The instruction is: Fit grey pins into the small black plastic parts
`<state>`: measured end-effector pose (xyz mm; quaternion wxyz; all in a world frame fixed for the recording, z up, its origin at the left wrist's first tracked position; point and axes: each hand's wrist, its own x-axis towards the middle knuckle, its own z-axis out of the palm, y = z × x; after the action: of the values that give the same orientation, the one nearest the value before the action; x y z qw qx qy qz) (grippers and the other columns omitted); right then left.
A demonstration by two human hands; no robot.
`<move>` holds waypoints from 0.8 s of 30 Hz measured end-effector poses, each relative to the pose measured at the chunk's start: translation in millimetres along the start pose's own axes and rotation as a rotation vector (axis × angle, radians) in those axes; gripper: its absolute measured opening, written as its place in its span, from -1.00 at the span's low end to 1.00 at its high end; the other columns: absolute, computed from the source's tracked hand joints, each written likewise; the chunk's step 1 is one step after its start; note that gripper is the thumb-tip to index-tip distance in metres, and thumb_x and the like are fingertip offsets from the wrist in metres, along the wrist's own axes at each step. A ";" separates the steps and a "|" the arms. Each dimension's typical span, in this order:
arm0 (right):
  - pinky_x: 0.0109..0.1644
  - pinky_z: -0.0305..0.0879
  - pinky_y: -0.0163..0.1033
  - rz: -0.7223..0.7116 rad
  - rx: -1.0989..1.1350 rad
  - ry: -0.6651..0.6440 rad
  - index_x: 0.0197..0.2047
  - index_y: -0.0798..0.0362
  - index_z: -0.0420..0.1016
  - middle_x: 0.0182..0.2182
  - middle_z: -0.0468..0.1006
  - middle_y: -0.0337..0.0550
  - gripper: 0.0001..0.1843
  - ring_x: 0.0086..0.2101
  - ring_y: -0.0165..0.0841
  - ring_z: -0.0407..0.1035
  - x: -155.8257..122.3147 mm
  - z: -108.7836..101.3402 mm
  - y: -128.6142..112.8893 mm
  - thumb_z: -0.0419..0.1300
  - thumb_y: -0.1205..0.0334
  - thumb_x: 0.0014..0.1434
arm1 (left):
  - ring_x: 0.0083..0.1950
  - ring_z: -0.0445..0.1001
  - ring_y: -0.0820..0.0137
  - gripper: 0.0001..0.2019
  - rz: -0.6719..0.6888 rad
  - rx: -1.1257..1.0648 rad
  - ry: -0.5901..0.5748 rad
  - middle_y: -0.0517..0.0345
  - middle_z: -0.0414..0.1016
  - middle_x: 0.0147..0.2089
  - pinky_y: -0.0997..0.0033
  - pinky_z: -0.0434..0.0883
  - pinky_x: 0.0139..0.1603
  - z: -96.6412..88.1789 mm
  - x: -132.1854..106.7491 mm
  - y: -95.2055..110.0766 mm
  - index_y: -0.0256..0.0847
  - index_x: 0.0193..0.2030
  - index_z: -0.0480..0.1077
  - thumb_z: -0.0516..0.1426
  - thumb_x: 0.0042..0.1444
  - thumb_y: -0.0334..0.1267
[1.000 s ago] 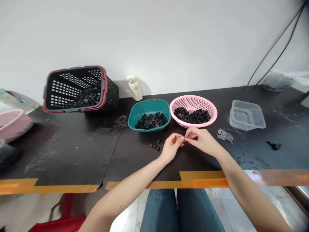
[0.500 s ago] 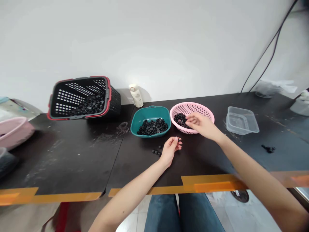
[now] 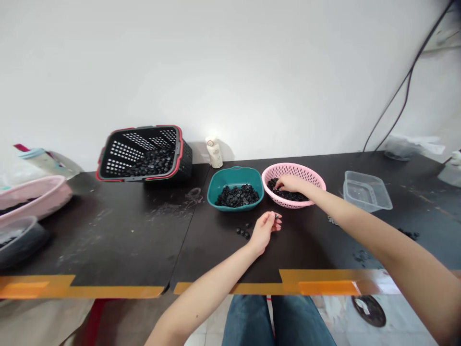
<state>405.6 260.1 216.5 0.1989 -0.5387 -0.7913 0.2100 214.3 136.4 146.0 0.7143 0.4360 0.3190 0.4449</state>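
My left hand (image 3: 265,231) hovers over the black table, thumb and fingers pinched around a small dark piece (image 3: 276,216). Inside the pink perforated basket (image 3: 293,169), my right hand (image 3: 290,183) dips its curled fingers into small black ring-like pieces (image 3: 295,196); what its fingertips hold is hidden. Left of that basket is a teal basin (image 3: 235,175), holding a heap of black round pieces (image 3: 237,196). Several loose black round pieces (image 3: 244,232) lie on the table just left of my left hand.
A black basket with red trim (image 3: 185,161) leans at the back left, with black pieces inside. A white bottle (image 3: 214,153) stands by the wall. Right are a clear plastic tub (image 3: 367,190) and scattered black bits (image 3: 408,234). Pink (image 3: 54,192) and grey (image 3: 30,240) tubs sit far left.
My right hand has lowered into the black pieces in the pink basket, its fingers curling in. My left hand keeps its pinch. The whole view has shifted slightly.
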 end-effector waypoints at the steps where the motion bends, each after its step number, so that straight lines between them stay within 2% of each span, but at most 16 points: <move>1: -0.27 0.36 -0.24 -0.003 0.009 0.001 -0.54 -0.07 0.59 -0.55 0.59 -0.23 -0.92 -0.49 -0.32 0.45 0.0 -1.5 -1.0 0.28 0.30 -0.10 | -0.44 0.34 0.54 -0.51 0.001 -0.010 0.011 0.16 0.36 -0.42 0.47 0.34 -0.30 0.2 0.2 -0.2 -0.33 -0.30 0.41 0.13 0.03 0.17; 5: -0.26 0.37 -0.24 0.008 0.038 0.037 -0.54 -0.02 0.57 -0.57 0.57 -0.21 -0.97 -0.48 -0.32 0.45 0.8 -8.6 -7.9 0.31 0.26 -0.10 | -0.50 0.28 0.56 -0.49 0.006 -0.041 0.031 0.24 0.27 -0.50 0.47 0.34 -0.34 0.1 2.0 -0.4 -0.30 -0.40 0.32 0.07 0.05 0.22; 8: -0.20 0.39 -0.20 0.026 0.091 0.121 -0.35 0.05 0.57 -0.42 0.61 -0.12 -0.88 -0.38 -0.30 0.48 -8.8 -13.8 -18.2 0.25 0.22 0.01 | -0.51 0.25 0.56 -0.50 0.039 -0.027 0.025 0.26 0.25 -0.48 0.44 0.36 -0.33 1.2 0.5 0.8 -0.28 -0.40 0.28 0.04 0.07 0.23; 10: -0.15 0.41 -0.18 0.024 0.309 0.206 -0.16 0.07 0.53 -0.27 0.61 -0.06 -0.75 -0.29 -0.30 0.49 -25.5 -15.6 -29.0 0.19 0.16 0.10 | -0.49 0.26 0.54 -0.51 0.123 0.042 0.032 0.26 0.25 -0.47 0.43 0.35 -0.31 3.0 -4.1 3.5 -0.26 -0.38 0.28 0.00 0.11 0.22; 12: -0.09 0.43 -0.14 0.009 0.642 0.241 -0.04 0.05 0.47 -0.17 0.58 -0.05 -0.65 -0.22 -0.31 0.49 -49.6 -13.6 -42.6 0.19 0.11 0.12 | -0.46 0.29 0.51 -0.55 0.245 0.178 0.055 0.25 0.27 -0.48 0.42 0.34 -0.27 5.3 -11.3 7.6 -0.24 -0.34 0.29 -0.04 0.17 0.17; 14: -0.03 0.41 -0.09 0.022 0.802 0.214 -0.03 0.06 0.49 -0.18 0.58 -0.06 -0.59 -0.21 -0.30 0.48 -75.6 -5.8 -56.5 0.26 0.09 0.06 | -0.40 0.33 0.47 -0.60 0.366 0.329 0.097 0.24 0.29 -0.48 0.42 0.31 -0.23 7.2 -19.3 12.0 -0.21 -0.29 0.30 -0.08 0.23 0.10; 17: 0.01 0.40 -0.01 0.050 0.895 0.162 0.00 0.03 0.49 -0.17 0.57 -0.07 -0.56 -0.22 -0.31 0.48 -105.0 17.1 -71.3 0.27 0.06 0.05 | -0.34 0.37 0.45 -0.68 0.505 0.465 0.178 0.19 0.33 -0.38 0.41 0.30 -0.17 8.1 -27.7 16.2 -0.19 -0.19 0.28 -0.10 0.28 0.00; 21: 0.03 0.39 -0.01 0.028 1.082 0.155 0.03 -0.03 0.44 -0.17 0.57 -0.12 -0.52 -0.18 -0.30 0.47 -115.9 52.3 -72.7 0.32 0.09 0.01 | -0.19 0.38 0.40 -0.76 0.625 0.508 0.286 0.07 0.31 -0.17 0.38 0.32 -0.09 6.3 -27.0 15.9 -0.18 -0.08 0.25 -0.01 0.25 -0.08; 24: 0.05 0.37 0.01 0.051 1.193 0.153 -0.12 -0.01 0.49 -0.24 0.60 -0.13 -0.62 -0.16 -0.27 0.48 -115.2 68.3 -67.6 0.36 0.12 -0.03 | -0.10 0.34 0.36 -0.77 0.692 0.525 0.318 0.05 0.28 -0.12 0.34 0.32 -0.03 4.3 -23.4 14.8 -0.17 -0.05 0.24 0.04 0.22 -0.14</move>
<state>355.9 121.8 186.4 0.5182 -0.3663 -0.5072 0.5831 203.3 116.9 162.8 0.3312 0.6093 0.3624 0.6227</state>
